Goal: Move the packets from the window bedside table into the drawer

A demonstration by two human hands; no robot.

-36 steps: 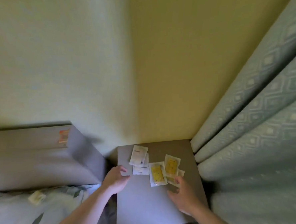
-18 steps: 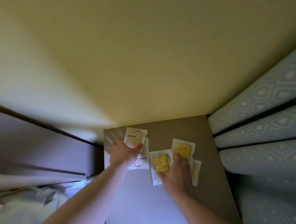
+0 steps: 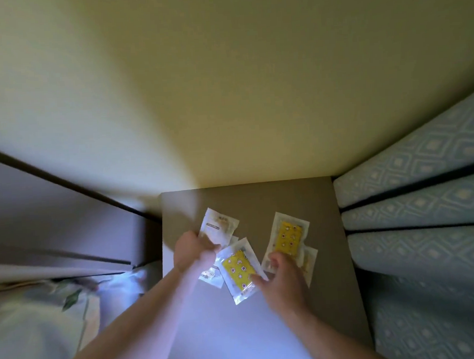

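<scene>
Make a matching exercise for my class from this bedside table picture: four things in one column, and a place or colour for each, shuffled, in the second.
Things:
1. left hand
2. right hand
3. curtain
4. bedside table

Descriptions:
A. pale blue with a diamond pattern
B. on the white packet
C. grey-brown top, packets lying on it
D. at the yellow packets

Pairs: 1-B, 2-D, 3-A, 4-C
</scene>
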